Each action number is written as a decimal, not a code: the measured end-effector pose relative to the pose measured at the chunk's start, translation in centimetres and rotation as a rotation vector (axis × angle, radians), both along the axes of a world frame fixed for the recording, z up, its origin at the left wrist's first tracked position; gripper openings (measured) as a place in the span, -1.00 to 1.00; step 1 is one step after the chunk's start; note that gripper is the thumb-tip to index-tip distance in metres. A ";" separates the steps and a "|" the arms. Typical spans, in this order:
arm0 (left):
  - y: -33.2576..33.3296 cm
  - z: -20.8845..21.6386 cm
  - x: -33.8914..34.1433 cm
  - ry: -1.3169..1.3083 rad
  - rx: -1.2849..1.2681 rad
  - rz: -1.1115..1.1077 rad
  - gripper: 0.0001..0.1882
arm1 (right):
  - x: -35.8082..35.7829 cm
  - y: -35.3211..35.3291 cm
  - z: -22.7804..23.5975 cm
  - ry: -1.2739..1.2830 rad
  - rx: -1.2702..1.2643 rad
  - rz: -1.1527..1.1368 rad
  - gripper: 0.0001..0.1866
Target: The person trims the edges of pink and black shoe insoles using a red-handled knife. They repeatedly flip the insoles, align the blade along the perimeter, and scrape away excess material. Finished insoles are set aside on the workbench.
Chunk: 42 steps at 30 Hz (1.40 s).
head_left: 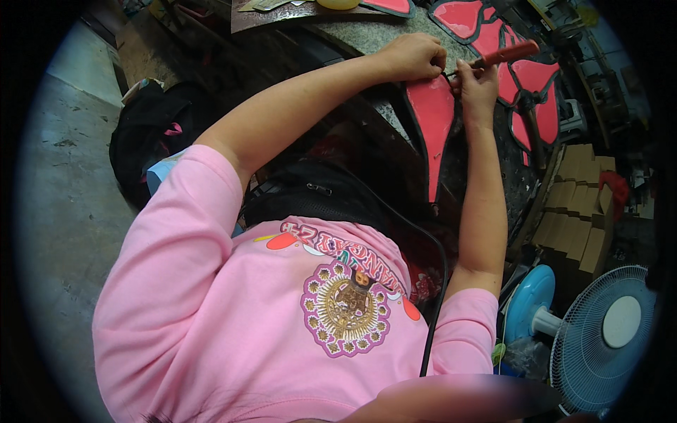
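A saddle-shaped piece, pinkish red with a black border, hangs at the near edge of the worktable with its narrow end pointing toward me. My left hand is closed at its wide far end, the fingers pinching the black border. Beside that same end, my right hand grips a tool with a red handle, which sticks out to the right above the hand. The tool's tip is hidden between my hands, so I cannot tell its exact kind.
More pinkish-red pieces with black borders lie on the right of the stone-like tabletop. A dark hammer-like tool rests on them. Cardboard boxes stand at the right, with a blue fan nearer. A black bag-like bundle is at the left.
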<state>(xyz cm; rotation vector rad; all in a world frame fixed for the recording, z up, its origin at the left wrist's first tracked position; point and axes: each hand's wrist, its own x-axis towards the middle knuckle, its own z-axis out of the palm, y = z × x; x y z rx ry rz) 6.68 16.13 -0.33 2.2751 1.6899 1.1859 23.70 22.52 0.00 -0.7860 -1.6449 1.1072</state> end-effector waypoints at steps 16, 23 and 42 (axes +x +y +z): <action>0.3 -0.4 -0.3 0.009 0.132 0.010 -0.85 | -0.5 -0.5 -0.1 -0.078 0.191 0.032 -0.74; -0.5 -0.1 -0.2 0.045 0.070 0.060 -0.84 | -0.4 -0.5 0.3 0.044 -0.022 0.052 -0.77; -0.2 -0.1 -0.4 -0.082 0.048 0.040 -0.84 | -0.9 -0.5 -0.1 -0.021 0.099 0.087 -0.71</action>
